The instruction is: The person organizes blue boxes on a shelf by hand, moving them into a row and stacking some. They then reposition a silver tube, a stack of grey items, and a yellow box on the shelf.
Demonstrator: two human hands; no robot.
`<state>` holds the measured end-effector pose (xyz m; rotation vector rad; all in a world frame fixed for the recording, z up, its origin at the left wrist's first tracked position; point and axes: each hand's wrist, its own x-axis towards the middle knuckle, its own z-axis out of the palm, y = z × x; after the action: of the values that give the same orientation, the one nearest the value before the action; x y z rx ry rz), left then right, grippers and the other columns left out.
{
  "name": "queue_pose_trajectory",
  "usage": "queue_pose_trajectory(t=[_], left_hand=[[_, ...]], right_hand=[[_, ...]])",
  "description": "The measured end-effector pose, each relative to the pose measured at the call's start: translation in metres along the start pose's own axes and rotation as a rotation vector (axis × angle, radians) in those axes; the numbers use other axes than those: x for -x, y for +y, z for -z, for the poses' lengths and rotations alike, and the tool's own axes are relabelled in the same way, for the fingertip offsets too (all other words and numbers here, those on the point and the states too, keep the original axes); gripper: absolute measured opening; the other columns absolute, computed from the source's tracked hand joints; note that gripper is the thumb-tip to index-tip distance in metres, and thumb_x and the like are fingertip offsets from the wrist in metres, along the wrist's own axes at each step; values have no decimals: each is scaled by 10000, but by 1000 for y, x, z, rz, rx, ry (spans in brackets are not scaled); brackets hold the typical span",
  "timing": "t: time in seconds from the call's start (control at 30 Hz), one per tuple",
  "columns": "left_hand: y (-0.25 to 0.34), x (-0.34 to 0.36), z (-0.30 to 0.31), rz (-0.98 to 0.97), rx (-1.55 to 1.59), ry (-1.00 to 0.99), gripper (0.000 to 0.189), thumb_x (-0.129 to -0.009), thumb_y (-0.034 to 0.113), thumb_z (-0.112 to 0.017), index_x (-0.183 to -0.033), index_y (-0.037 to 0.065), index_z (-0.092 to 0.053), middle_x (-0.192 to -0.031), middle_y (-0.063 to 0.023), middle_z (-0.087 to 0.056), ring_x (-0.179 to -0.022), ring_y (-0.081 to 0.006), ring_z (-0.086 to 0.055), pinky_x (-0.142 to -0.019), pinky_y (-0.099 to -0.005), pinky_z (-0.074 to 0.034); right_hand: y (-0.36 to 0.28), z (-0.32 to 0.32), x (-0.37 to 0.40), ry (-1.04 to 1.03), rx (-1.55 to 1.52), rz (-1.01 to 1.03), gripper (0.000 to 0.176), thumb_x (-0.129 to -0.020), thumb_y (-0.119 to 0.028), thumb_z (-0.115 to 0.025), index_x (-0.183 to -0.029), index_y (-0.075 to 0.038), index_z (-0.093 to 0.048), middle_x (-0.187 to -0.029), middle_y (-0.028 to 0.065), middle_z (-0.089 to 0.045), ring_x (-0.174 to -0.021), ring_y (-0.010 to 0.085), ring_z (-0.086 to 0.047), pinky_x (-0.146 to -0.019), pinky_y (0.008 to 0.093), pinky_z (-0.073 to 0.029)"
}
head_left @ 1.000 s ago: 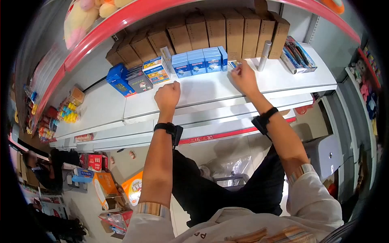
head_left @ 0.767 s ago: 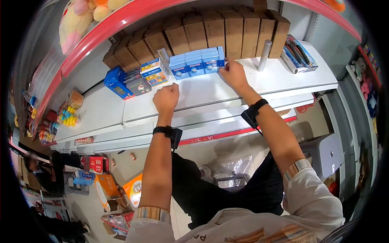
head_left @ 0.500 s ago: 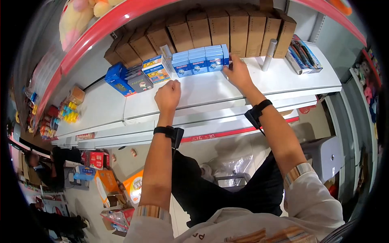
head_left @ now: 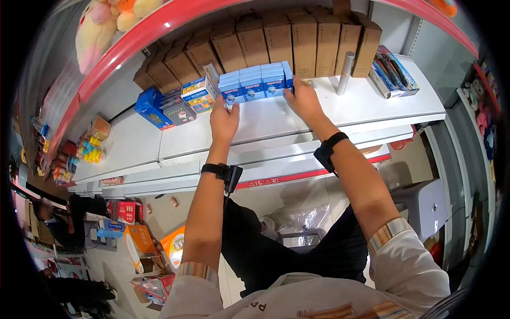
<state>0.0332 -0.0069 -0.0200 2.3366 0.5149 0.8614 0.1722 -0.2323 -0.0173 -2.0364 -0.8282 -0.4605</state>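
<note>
Small blue boxes [head_left: 252, 85] printed with a cartoon figure stand packed in rows on the white shelf [head_left: 265, 121]. My right hand [head_left: 305, 101] grips the narrow end box [head_left: 287, 75] at the right of the rows, thumb toward the front and fingers along its side. At the left front corner is my left hand [head_left: 224, 121], fingers stretched upward and thumb apart, with nothing held in it. Just left of that hand stands a yellow, white and blue box [head_left: 198, 97]. A black band with a small device circles each wrist.
Tall brown cartons [head_left: 279, 40] line the back. A silver tube [head_left: 345, 73] and a flat picture box [head_left: 393, 72] sit to the right; blue-and-grey boxes [head_left: 178, 110] to the left. A red-edged upper shelf [head_left: 114, 50] overhangs. Opened cartons [head_left: 142, 247] lie on the floor.
My left hand has opened from a closed fist and moved up to the left corner of the blue boxes. The right hand stays at the end box. The view has shifted slightly.
</note>
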Motion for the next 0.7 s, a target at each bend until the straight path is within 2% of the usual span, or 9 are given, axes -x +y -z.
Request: queue_pose_trajectory(t=[0.23,0.33,0.47,0.67,0.7], left_hand=[[4,-5,-10,59,77,28,424,-919,251,-720,-1242,-2,-612,-1089,-173,-741,-809,-273,-720,-735,-373,-564],[1,-9,-13,54,51,46,421,-908,262,-741,-1219,3,-625,-1059,-165,-748,-828,-295,-727,-745,-379,-563],[6,-11,-14,87,14,54,417,-891,281,-768,-1178,3,-648,-1036,-158,-752,-830,-307,-726,-752,-382,-561],[-3,-12,-17,47,44,44,376,-891,280,-774,-1129,8,-668,-1028,-144,-754,-766,-246,-702,-727,-346,-554],[-3,-12,-17,44,50,20,400,-892,277,-775,-1169,12,-660,-1027,-141,-752,-748,-235,-691,-720,-343,-552]], right_hand=[[-8,5,-1,-43,11,-54,347,-892,-209,-731,-1062,40,-560,-903,268,-682,-845,435,-667,-765,492,-527],[-15,11,-2,-133,53,-143,412,-883,-195,-732,-1185,44,-584,-1060,296,-689,-998,456,-668,-901,484,-543],[-13,9,-2,-108,31,-119,432,-881,-212,-738,-1190,46,-580,-1060,295,-688,-1002,451,-667,-890,486,-544],[-19,11,-1,-48,-1,-149,487,-853,-256,-769,-1176,56,-579,-1017,281,-688,-966,433,-673,-849,479,-546],[-18,12,-2,-34,-18,-163,498,-849,-264,-774,-1174,58,-576,-1003,276,-688,-947,429,-675,-841,478,-546]])
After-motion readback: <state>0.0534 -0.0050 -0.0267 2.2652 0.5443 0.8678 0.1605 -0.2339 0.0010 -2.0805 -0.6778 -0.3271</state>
